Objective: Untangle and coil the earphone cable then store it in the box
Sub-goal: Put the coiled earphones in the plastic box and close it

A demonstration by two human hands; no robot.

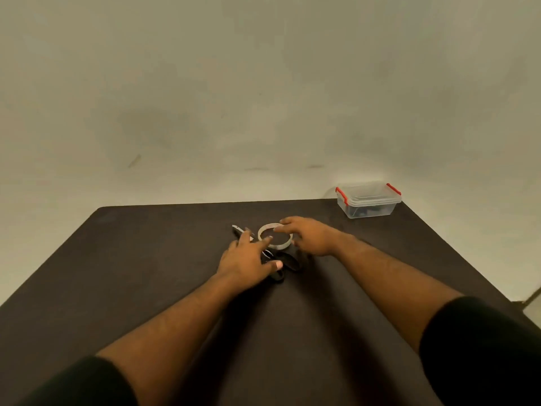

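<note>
A clear plastic box (368,200) with red clips and its lid on stands at the table's far right corner; something dark lies inside it. Mid-table sits a white tape roll (278,245). Black scissors (288,263) lie beside it, their blades (238,229) poking out past my left fingers. My left hand (248,260) lies spread over the scissors, fingertips near the roll. My right hand (311,235) rests on the roll's right rim, fingers curled on it. I see no earphone cable on the table.
The dark table (146,273) ends at a pale wall behind. Its right edge drops to the floor near a thin leg (531,298).
</note>
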